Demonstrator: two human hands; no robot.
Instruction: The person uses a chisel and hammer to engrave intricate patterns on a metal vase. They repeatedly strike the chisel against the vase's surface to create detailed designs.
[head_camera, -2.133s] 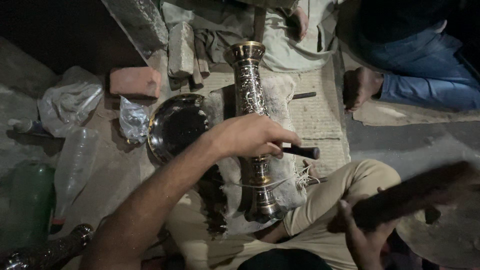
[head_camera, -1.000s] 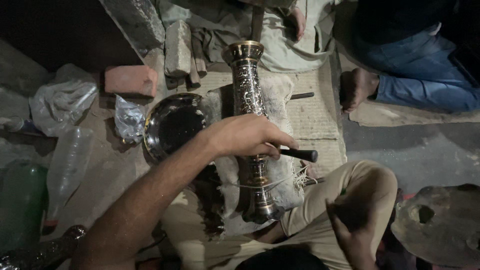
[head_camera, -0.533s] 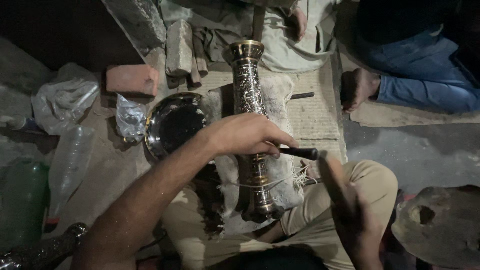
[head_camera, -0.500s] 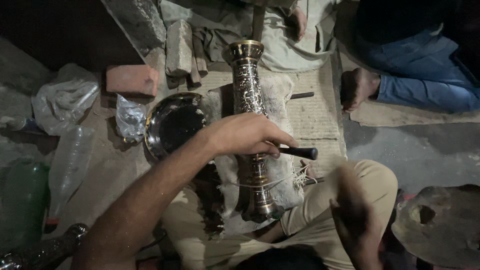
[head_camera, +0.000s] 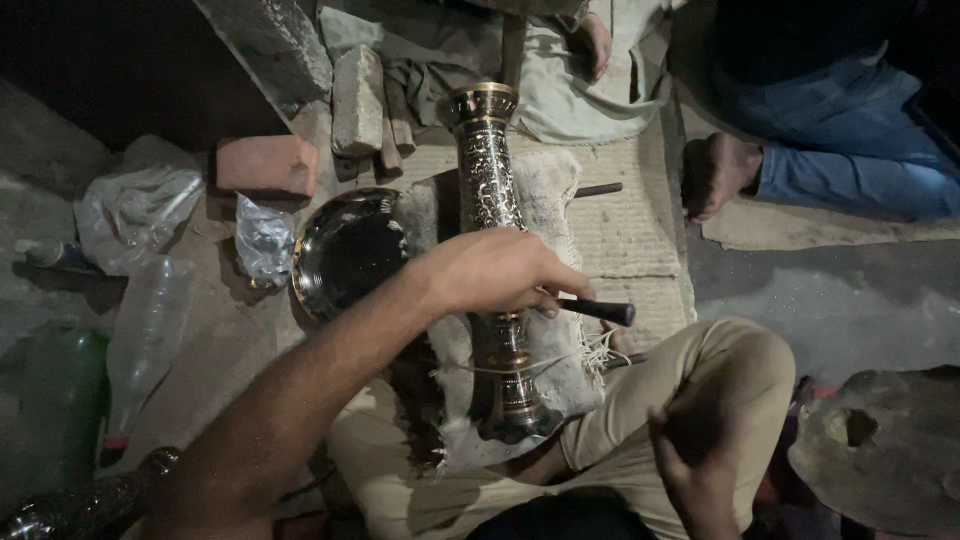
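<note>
Ground of grey concrete (head_camera: 850, 290) spreads bare to the right of the working fingers, the widest open room in view, edged above by a woven beige mat (head_camera: 625, 225) on which another person's bare foot (head_camera: 718, 175) rests. Beyond the fingertips the mat runs up to a rumpled pale cloth (head_camera: 560, 85) and a rough grey stone block (head_camera: 357, 100). A tall engraved brass vase with dark patterning (head_camera: 487, 185) lies lengthwise on a frayed off-white sack pad (head_camera: 545, 210), its mouth pointing away and its foot near the person's beige-trousered knee (head_camera: 700, 385); the pad's edges leave only narrow margins on either side of it. The left hand (head_camera: 495, 275) lies across the vase's waist, fingers curled closed around a slim dark-handled tool (head_camera: 598, 311) whose end sticks out to the right past the knuckles. Left of that hand, just beside the pad, sits a round dark metal dish (head_camera: 345, 255), then a crumpled clear plastic bag (head_camera: 262, 240) and a red brick (head_camera: 265, 163), crowding that side. The right hand (head_camera: 695, 470) hangs low by the knee, dim and holding nothing I can see, fingers loosely bent.
</note>
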